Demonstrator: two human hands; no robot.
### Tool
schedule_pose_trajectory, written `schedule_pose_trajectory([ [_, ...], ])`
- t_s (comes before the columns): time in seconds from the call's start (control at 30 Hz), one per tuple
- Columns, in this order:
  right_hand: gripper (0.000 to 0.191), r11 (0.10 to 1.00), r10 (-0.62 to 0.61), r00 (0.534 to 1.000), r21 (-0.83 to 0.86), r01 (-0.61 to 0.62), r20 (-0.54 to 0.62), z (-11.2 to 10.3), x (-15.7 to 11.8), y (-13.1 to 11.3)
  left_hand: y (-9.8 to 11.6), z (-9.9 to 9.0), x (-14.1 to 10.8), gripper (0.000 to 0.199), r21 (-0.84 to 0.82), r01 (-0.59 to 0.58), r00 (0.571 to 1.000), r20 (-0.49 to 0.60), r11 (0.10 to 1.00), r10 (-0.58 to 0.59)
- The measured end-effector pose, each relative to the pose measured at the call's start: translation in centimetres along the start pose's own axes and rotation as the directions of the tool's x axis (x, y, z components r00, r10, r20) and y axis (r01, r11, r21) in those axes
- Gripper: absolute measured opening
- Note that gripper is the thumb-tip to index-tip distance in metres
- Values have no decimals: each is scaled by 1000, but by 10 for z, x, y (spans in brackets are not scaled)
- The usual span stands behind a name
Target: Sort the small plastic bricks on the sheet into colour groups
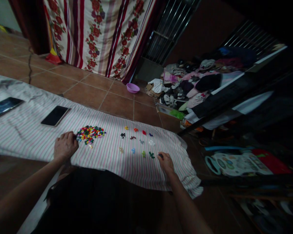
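At the left edge of a heap of small multicoloured beads (90,134) rests my left hand (66,145), palm down with its fingers curled together. Whatever its fingertips hold, if anything, is hidden. My right hand (166,162) is low over the cloth at the right, pinching a small dark bead (160,156). Just left of it lies a cluster of dark green beads (151,155). Other little clusters sit in rows sorted by colour, among them lime green (143,154), light blue (133,150), white (151,142), black (122,135) and red (144,132).
A striped cloth (107,159) covers the long work surface. Two phones, one dark (5,107) and one with a pale edge (55,116), lie to the left. Beyond are a tiled floor (92,92), a purple basin (133,88), a floral curtain (100,35) and piled clothes (185,81).
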State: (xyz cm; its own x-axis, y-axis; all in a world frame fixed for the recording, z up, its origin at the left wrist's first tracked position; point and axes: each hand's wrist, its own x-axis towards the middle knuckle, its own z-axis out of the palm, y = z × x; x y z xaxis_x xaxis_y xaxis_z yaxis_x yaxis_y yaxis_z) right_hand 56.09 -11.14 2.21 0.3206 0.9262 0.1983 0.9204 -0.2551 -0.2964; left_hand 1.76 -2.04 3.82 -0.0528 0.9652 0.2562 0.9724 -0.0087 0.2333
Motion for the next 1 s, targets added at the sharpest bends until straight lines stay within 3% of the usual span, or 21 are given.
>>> schedule_pose_trajectory([
  [0.33, 31, 999, -18, 999, 27, 19, -36, -4, -1, -4, 1, -2, 0, 29, 27, -3, 1000, 5, 1000, 3],
  [0.57, 34, 997, 0, 994, 70, 8, -112, -12, -1, -31, 2, -4, 0, 31, 4, 2, 1000, 5, 1000, -2],
  [0.77, 33, 982, -97, 989, 154, 113, -109, -2, -1, -92, -4, 3, 1, 33, -42, -17, 1000, -12, 999, 17],
  [1.0, 28, 860, -327, 943, 396, 322, -57, 47, -19, -210, -6, 5, 0, 30, -59, -33, 999, -35, 998, 31],
])
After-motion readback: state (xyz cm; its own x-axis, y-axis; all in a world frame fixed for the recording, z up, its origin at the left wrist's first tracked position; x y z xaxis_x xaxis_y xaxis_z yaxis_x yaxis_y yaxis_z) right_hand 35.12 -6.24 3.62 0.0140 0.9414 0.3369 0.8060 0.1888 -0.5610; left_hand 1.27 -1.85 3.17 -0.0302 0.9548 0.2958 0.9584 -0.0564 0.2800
